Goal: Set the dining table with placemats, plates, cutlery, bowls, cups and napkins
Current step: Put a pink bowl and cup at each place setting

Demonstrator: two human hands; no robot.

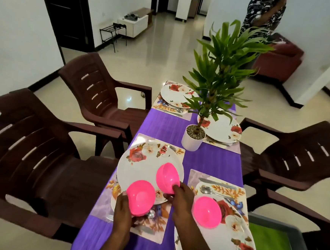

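My left hand point(122, 210) holds a pink bowl point(140, 198) over the near edge of the near-left floral plate point(143, 166). My right hand point(182, 199) grips a second pink bowl point(167, 177), tilted on its side above that same plate. A third pink bowl point(207, 211) rests on the near-right floral plate point(236, 239). Each plate lies on a floral placemat point(152, 228). A spoon point(207, 190) and a knife point(217, 183) lie beyond the near-right plate. Two more floral plates point(174, 95) point(224, 129) sit at the far places.
A potted plant in a white pot point(191, 141) stands mid-table on the purple cloth point(214, 160). Brown plastic chairs point(31, 153) point(103, 96) point(300, 155) line both sides. A person point(265, 12) stands at the far right by a red armchair point(277, 62). A grey-framed green surface point(277, 246) is near right.
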